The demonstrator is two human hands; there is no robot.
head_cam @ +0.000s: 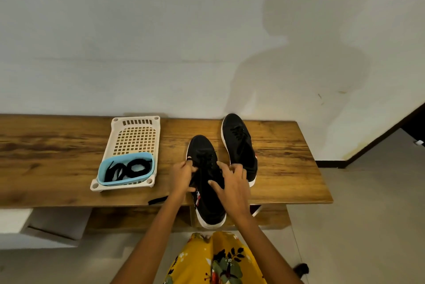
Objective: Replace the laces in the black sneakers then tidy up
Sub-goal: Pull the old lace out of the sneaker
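At frame centre, low on the tabletop (69, 145), we have the near sneaker (207, 182) pulled toward us, heel hanging past the front edge, prob. so the lace area sits right under both hands. Our left hand (182, 176) is on the shoe's left side, fingers (187, 165) curled in at the eyelets; they look pinched on the lace or the upper there, tho we can't tell which, black on black. Our right hand (232, 182) rests on the right side w/ fingers (222, 166) spread apart, thumb across the tongue area, steadying the shoe rather than gripping it.

The 2nd sneaker (239, 145) stands just right of and behind the 1st, toe to the wall, laces in, parked out of the way.

Left of centre a white slotted tray (135, 127) carries a blue tub (125, 179) at its near end; in the tub lie 2 coiled black laces (128, 168), kept together w/in easy reach. Whether they're the new pair or old ones we can't say. 1 loose black strip (157, 200) lies at the tabletop's front edge below the tray.

We judge the work is at the lacing stage on shoe 1; tidy-up not yet begun.
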